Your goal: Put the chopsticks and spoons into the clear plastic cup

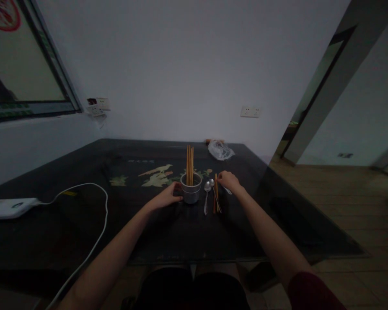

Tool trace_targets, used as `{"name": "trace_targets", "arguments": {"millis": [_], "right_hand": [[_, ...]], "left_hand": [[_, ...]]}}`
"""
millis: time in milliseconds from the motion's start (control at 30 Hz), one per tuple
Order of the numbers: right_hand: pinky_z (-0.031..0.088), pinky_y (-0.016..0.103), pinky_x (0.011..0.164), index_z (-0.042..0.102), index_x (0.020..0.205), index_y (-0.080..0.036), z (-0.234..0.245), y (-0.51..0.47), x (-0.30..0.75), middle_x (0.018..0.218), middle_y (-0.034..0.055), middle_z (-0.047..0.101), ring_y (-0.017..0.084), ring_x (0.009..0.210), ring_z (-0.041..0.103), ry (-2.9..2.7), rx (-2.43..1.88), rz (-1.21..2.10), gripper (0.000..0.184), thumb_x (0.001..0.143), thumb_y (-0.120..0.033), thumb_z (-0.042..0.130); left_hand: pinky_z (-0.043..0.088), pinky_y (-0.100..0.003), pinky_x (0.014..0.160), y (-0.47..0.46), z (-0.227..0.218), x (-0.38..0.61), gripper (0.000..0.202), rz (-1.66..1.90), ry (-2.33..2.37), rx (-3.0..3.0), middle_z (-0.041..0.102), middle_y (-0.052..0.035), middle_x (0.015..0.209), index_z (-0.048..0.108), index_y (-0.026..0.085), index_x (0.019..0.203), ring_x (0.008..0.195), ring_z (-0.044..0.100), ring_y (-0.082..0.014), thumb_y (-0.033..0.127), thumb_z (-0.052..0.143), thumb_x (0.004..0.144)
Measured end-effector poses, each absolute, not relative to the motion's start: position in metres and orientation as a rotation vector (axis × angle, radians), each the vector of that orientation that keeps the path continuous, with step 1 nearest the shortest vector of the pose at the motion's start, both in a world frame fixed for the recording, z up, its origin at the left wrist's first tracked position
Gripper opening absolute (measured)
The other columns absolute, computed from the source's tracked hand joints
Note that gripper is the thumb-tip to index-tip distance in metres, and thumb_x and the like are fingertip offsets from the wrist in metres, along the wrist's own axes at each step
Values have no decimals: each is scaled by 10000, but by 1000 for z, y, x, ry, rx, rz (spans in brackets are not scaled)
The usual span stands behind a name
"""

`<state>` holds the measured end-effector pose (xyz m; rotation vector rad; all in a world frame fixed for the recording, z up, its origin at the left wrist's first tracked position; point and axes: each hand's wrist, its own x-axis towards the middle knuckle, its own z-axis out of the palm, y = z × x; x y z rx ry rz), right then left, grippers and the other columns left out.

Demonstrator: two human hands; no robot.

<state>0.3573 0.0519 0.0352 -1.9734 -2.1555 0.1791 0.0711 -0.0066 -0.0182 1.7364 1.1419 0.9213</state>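
A metal cup [191, 196] stands upright in front of me on the dark table, with several wooden chopsticks [189, 163] upright in it. Round the cup's left side curve the thumb and fingers of my left hand [171, 194]. To the right of the cup, two metal spoons [207, 187] lie beside a few loose chopsticks [216, 193], one spoon crossing over them. My right hand [229, 179] is closed in a pinch by the far ends of these chopsticks. A metal spoon [226, 190] shows under its fingers, which partly hide it.
The dark table [168, 241] has a printed bird and flower picture. A crumpled clear plastic bag [220, 150] lies at the back edge by the wall. On the left are a white device [13, 208] and its white cable [106, 206]. A dark flat object [294, 219] lies on the right.
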Motion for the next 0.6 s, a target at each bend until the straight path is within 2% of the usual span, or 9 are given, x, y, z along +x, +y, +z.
{"name": "trace_targets", "arguments": {"millis": [133,233,433,600], "right_hand": [[465,334,742,694,931,-142,30,44,348,998,189,688,298,953,652,-2200,-1996,152,223,811,-280,566],[466,350,755,690,953,-137,26,27,342,999,202,686,304,944,653,-2331,-1979,60,250,812,-316,589],[436,381,825,692,976,-101,17,0,327,1033,223,675,314,1029,608,-2482,-2018,-106,270,836,-286,554],[411,366,850,699,977,-96,12,-1,322,1042,200,681,285,1051,596,-2478,-2064,-137,287,868,-200,455]], "left_hand": [[475,-282,657,-12,-1,53,269,783,1335,1846,639,-37,779,588,163,816,729,603,-175,373,677,673],[434,-239,543,-21,12,50,316,512,1161,1792,600,-16,599,595,171,668,566,567,-140,479,610,737],[464,-238,593,-43,18,78,366,153,853,1697,612,-19,651,619,153,728,599,588,-124,517,603,755],[453,-239,604,-49,15,93,365,119,858,1740,575,-1,669,582,146,781,623,564,-116,508,606,751]]}}
